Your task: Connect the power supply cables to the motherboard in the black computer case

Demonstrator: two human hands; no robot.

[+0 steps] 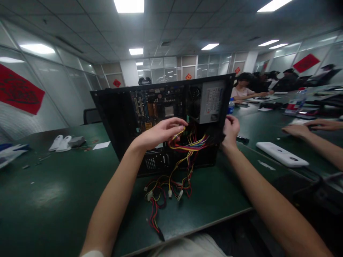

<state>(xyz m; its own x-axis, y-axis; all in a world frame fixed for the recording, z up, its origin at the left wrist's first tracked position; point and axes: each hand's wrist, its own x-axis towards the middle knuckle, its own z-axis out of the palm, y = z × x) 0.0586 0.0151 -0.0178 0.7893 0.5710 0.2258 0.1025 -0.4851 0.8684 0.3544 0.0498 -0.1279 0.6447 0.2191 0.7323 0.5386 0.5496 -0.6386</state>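
An open black computer case (112,117) stands upright on the green table, its inside facing me. The motherboard (144,107) shows in the middle, and a silver power supply (213,103) sits at the upper right. My left hand (167,131) reaches into the case, its fingers closed round some of the coloured cables (191,147). At the case's right edge is my right hand (230,130), with fingers curled against the side and partly hidden. Loose cables with white connectors (180,195) hang out of the case and lie on the table in front.
A white device (281,154) lies on the table (53,189) at right, near another person's hands (297,131). White objects (63,143) and a paper (101,145) lie at left. People sit farther back right.
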